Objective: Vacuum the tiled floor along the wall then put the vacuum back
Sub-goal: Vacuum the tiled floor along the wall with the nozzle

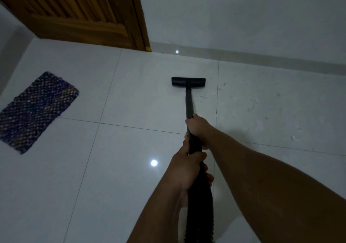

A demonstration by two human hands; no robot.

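Observation:
A black vacuum floor head [188, 81] lies flat on the white tiled floor [131, 177], a short way in front of the wall's skirting [262, 57]. Its black wand [188, 102] runs back toward me. My right hand [198, 128] grips the wand higher up. My left hand [187, 169] grips it just behind, where the ribbed black hose [200, 211] begins. The hose drops out of the frame at the bottom. The vacuum's body is out of view.
A purple woven mat [35, 111] lies on the floor at the left. A wooden door [78, 12] stands at the back left, meeting the white wall [243, 18]. Pale specks and smudges mark the tiles at the right [271, 108].

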